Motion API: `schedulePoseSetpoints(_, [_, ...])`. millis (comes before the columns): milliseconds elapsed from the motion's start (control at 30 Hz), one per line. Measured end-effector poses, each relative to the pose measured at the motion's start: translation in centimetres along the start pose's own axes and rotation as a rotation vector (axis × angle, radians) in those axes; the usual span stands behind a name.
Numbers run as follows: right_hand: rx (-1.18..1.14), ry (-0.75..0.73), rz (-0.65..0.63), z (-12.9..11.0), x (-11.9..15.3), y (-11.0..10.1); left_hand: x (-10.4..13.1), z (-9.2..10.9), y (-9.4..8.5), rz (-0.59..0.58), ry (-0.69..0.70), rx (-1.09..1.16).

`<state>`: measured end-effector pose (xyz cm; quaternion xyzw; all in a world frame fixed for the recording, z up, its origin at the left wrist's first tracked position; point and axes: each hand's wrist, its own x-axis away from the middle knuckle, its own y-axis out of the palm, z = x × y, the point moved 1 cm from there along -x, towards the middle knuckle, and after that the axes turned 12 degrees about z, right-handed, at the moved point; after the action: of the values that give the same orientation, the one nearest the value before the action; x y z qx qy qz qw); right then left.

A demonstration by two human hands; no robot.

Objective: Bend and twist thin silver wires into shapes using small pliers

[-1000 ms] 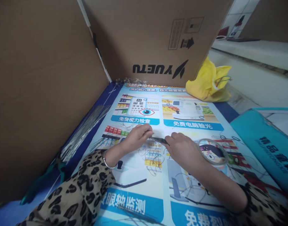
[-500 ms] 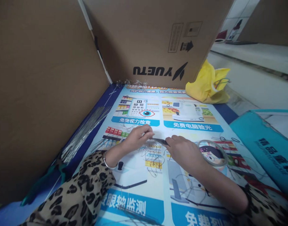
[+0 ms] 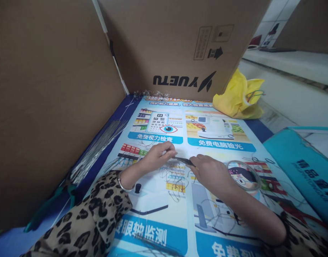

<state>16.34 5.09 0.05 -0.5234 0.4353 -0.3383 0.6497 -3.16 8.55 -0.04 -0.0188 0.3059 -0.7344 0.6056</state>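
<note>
My left hand (image 3: pixel 160 156) is closed in a pinch over the printed poster. What its fingertips grip is too small to make out. From the other side, my right hand (image 3: pixel 210 172) is wrapped around a pair of pliers (image 3: pixel 184 161), whose dark narrow jaws point left and reach the left fingertips. The handles are mostly hidden inside the fist. Thin bent wire pieces (image 3: pixel 176 184) lie on the poster just below the hands. A roll of clear tape (image 3: pixel 257 180) lies beside my right forearm.
A bundle of straight wires (image 3: pixel 99 148) and green-handled pliers (image 3: pixel 54 203) lie at left. Cardboard walls (image 3: pixel 180 43) stand left and behind. A yellow bag (image 3: pixel 237 98) sits at the back right, a turquoise box (image 3: pixel 300 167) at right. Small wire pieces (image 3: pixel 153 94) rest along the back.
Both hands and the pliers keep nearly the same pose. The whole view has shifted very slightly, with things appearing a little further right.
</note>
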Motion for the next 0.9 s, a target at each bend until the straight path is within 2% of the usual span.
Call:
schedulePoseSetpoints(333, [-0.064,0.038,-0.045,0.3,0.0,0.0,-0.1,-1.0,-0.3,-0.197,-0.069,0.116])
schedulePoseSetpoints(700, [-0.072,0.040,-0.039,0.3,0.1,0.1,-0.2,-1.4,-0.3,-0.250,-0.190,0.169])
schedulePoseSetpoints(900, [-0.069,0.041,-0.036,0.3,0.2,0.0,-0.1,-1.7,-0.3,-0.269,-0.194,0.214])
